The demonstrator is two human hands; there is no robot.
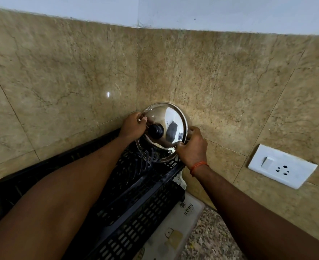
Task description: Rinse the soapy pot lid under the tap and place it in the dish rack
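The left hand (134,126) grips the left rim of the steel pot lid (171,126), held tilted over the far end of the black dish rack (136,199), while the right hand (193,147) clasps its lower right edge.

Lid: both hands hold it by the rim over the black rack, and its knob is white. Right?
Not quite. The head view shows the knob is black, not white. The rest stands: the left hand and right hand hold the lid by its rim over the black rack.
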